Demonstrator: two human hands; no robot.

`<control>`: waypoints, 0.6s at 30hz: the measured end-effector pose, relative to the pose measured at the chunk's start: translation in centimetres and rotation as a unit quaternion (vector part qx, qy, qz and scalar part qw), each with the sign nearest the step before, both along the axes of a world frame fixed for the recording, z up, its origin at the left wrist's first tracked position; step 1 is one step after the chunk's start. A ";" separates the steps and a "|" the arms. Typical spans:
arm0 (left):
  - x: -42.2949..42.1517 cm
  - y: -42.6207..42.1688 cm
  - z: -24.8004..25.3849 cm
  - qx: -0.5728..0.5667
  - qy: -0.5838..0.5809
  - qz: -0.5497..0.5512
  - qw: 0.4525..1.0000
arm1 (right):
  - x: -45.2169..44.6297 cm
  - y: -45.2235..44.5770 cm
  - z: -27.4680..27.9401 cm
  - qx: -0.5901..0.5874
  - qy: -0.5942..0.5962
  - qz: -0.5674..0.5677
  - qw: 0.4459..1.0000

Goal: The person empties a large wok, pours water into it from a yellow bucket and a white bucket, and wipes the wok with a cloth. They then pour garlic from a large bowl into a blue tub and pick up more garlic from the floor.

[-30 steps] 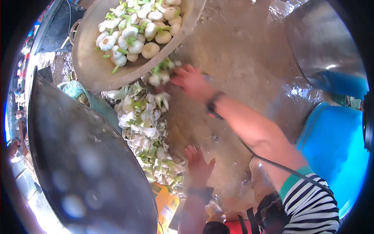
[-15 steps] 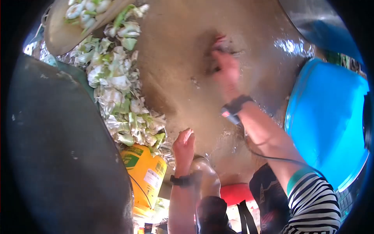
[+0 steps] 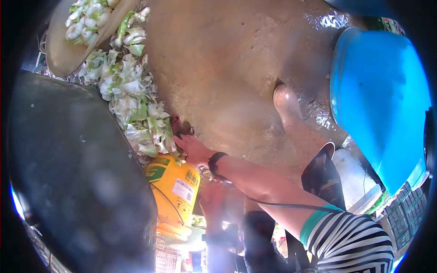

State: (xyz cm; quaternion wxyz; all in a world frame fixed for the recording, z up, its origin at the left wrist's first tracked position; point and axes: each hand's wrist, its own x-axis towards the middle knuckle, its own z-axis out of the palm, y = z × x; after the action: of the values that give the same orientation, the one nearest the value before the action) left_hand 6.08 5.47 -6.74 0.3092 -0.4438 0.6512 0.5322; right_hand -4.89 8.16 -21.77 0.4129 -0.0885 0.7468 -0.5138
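Note:
My right hand (image 3: 195,149) reaches across to the left, at the edge of a heap of pale green and white vegetable trimmings (image 3: 132,102). Its fingers point toward the heap and look partly stretched out. A dark reddish patch (image 3: 176,122) shows just beyond the fingertips; I cannot make out what it is. Lower down, my left hand (image 3: 213,198) is smeared by motion and glare, so its fingers do not show. It is close to the yellow bucket (image 3: 175,193) with a label and wire handle.
Trimmed white bulbs (image 3: 88,22) fill a tan container (image 3: 61,52) at upper left. A large dark rounded surface (image 3: 77,159) takes up the left side. At right stands a blue tub (image 3: 380,91). A wet boot (image 3: 289,107) rests on the brown wet floor (image 3: 218,68).
My right hand has come down and left, from over the wet floor to the trimmings. My left hand has dropped lower beside the yellow bucket. A boot has come into view at right.

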 end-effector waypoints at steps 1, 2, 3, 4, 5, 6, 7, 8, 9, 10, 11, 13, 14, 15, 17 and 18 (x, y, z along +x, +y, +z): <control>0.2 -0.3 0.4 0.004 -0.007 0.011 1.000 | 0.0 -0.1 0.5 0.005 0.006 0.012 1.000; 0.7 -0.5 1.4 0.008 -0.017 0.023 1.000 | 0.2 -0.1 1.0 0.023 0.008 0.035 0.999; 0.4 -0.3 3.0 0.014 -0.027 0.039 0.999 | -0.7 0.7 2.5 0.043 0.010 0.061 0.997; -0.4 0.1 5.1 0.035 0.018 0.097 0.995 | -1.4 1.6 3.2 0.066 0.017 0.087 0.994; -0.3 0.0 6.5 0.045 0.050 0.113 0.991 | -2.3 2.8 4.2 0.053 0.037 0.096 0.993; 0.3 -0.3 8.1 0.053 0.085 0.131 0.986 | -3.0 4.2 5.0 0.039 0.060 0.107 0.992; 0.9 -0.5 10.0 0.059 0.120 0.153 0.979 | -3.7 5.6 6.1 0.023 0.083 0.123 0.989; 1.4 -1.1 11.8 0.139 0.125 0.255 0.949 | -5.1 7.4 8.9 0.044 0.044 0.047 0.997; 1.5 -2.1 13.6 0.215 0.135 0.353 0.900 | -6.6 9.3 11.6 0.059 0.007 -0.025 0.998; 2.0 -3.2 15.8 0.286 0.146 0.443 0.837 | -8.5 10.9 13.7 0.095 0.047 -0.029 0.994; 2.0 -4.0 18.2 0.238 0.159 0.471 0.835 | -10.1 12.8 13.8 0.007 -0.006 -0.038 0.999; 1.7 -5.1 22.9 0.145 0.176 0.525 0.820 | -14.9 15.3 19.6 -0.133 -0.071 -0.207 0.967; 1.3 -6.1 24.7 0.067 0.178 0.536 0.822 | -17.7 15.1 21.5 -0.194 -0.120 -0.255 0.940; 1.0 -7.3 26.3 0.022 0.193 0.546 0.815 | -20.6 13.9 25.6 -0.187 -0.135 -0.270 0.935; 0.9 -10.1 28.3 -0.043 0.217 0.568 0.793 | -25.9 11.4 33.1 -0.167 -0.161 -0.302 0.925; 1.1 -11.5 29.2 -0.067 0.226 0.581 0.779 | -27.5 10.0 35.2 -0.177 -0.131 -0.278 0.935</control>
State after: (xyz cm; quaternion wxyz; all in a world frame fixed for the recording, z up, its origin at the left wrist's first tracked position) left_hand 7.16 -6.03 22.43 -0.2455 -0.6243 0.3548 0.6512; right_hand -32.37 18.19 13.41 0.3254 0.1191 0.5782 -0.7387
